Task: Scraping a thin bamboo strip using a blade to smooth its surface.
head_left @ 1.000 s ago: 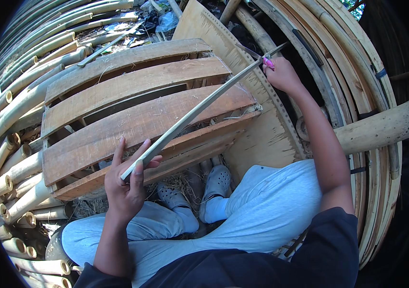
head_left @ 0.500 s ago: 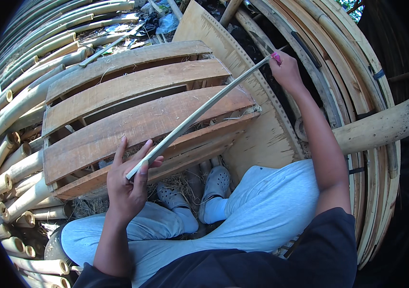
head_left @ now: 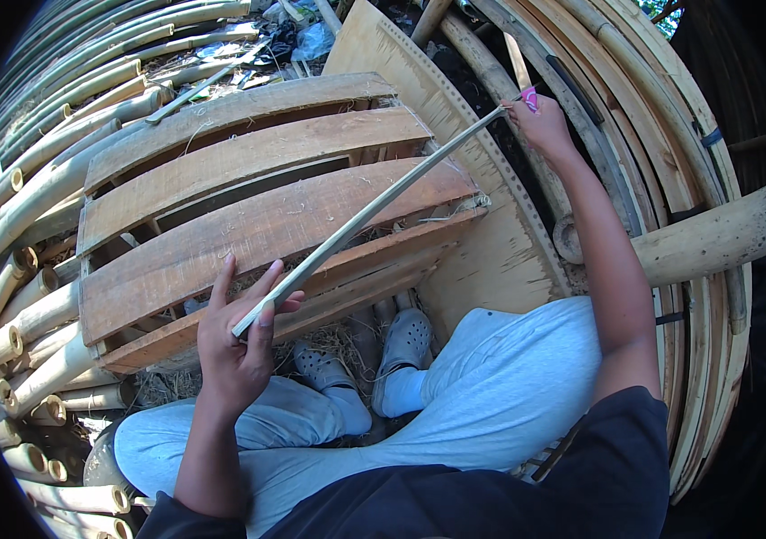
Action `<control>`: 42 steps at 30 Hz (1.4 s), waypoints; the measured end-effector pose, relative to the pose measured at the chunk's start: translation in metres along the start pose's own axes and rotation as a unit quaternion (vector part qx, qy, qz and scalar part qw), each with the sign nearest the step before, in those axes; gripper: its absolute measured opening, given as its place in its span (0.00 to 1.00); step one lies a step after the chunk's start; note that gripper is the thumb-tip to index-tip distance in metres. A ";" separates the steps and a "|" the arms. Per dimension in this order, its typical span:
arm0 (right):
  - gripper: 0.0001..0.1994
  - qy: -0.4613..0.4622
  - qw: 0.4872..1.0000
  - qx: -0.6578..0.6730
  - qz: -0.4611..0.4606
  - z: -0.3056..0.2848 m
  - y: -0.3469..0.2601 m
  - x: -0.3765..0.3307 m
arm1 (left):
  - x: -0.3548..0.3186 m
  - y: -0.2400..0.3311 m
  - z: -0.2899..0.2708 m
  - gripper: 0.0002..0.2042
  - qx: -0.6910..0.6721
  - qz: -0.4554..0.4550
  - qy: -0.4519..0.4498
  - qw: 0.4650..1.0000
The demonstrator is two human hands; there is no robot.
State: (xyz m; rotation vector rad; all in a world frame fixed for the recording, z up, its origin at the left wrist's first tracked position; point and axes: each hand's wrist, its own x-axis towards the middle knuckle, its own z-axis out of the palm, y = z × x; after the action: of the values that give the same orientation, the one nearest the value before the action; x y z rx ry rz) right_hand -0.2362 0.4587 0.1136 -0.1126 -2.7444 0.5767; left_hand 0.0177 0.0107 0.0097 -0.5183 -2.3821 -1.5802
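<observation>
A long, pale green bamboo strip (head_left: pixel 369 214) slants over the wooden slatted crate, its near end lower left and its far end upper right. My left hand (head_left: pixel 234 346) pinches the near end between thumb and fingers, with other fingers stretched out. At the far end, my right hand (head_left: pixel 540 128) is closed around a knife with a pink handle (head_left: pixel 529 97). The knife's blade (head_left: pixel 517 59) points up and away. My right fingertips are at the strip's far end; whether they also grip it is hard to make out.
Before my knees stands the slatted crate (head_left: pixel 266 207). A plywood sheet (head_left: pixel 500 242) leans along its right side. Bamboo poles (head_left: pixel 41 310) are stacked at left, and long wooden strips (head_left: pixel 661 135) curve along the right. A thick bamboo pole (head_left: pixel 715 235) juts in there.
My right hand has turned and shifted slightly right, so the knife blade now points more upward and shows brighter. The strip and my left hand have barely moved.
</observation>
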 end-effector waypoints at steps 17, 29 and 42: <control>0.11 -0.054 0.979 0.181 0.073 -0.013 -0.008 -0.008 | -0.001 -0.005 -0.003 0.18 -0.042 -0.018 0.027 0.999; 0.09 -0.080 0.990 -0.111 -0.038 -0.003 -0.050 -0.050 | -0.001 -0.003 -0.004 0.17 -0.042 -0.019 0.027 0.999; 0.22 -0.065 0.974 0.217 0.022 -0.050 -0.085 -0.056 | -0.003 -0.003 -0.003 0.18 -0.053 -0.038 0.028 0.997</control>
State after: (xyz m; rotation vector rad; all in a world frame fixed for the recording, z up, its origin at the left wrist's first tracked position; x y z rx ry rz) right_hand -0.1669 0.3917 0.1743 -0.0319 -2.6700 1.2169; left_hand 0.0190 0.0063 0.0079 -0.4034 -2.3113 -1.7378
